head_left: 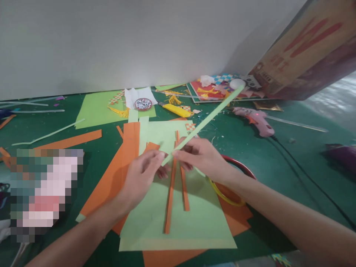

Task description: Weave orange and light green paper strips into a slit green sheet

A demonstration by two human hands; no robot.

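Observation:
A long light green paper strip (211, 122) slants up and to the right, its lower end pinched in both hands. My left hand (146, 167) has thumb and fingers closed at the strip's tip. My right hand (198, 154) grips the strip just beside it, thumb and fingers pressed together. Below the hands lies a light green paper sheet (150, 218), with two narrow orange paper strips (170, 200) on it. Orange paper (108, 185) shows under and to the left of the sheet. Red and yellow rings or handles (241, 167) are partly hidden by my right forearm.
A pink glue gun (254, 118) with a black cord lies at the right. A yellow utility knife (178, 110) and a round patterned piece (143, 104) lie behind the sheet. A brown paper bag (306, 52) stands at the back right. A blurred-out object (50, 189) is at the left.

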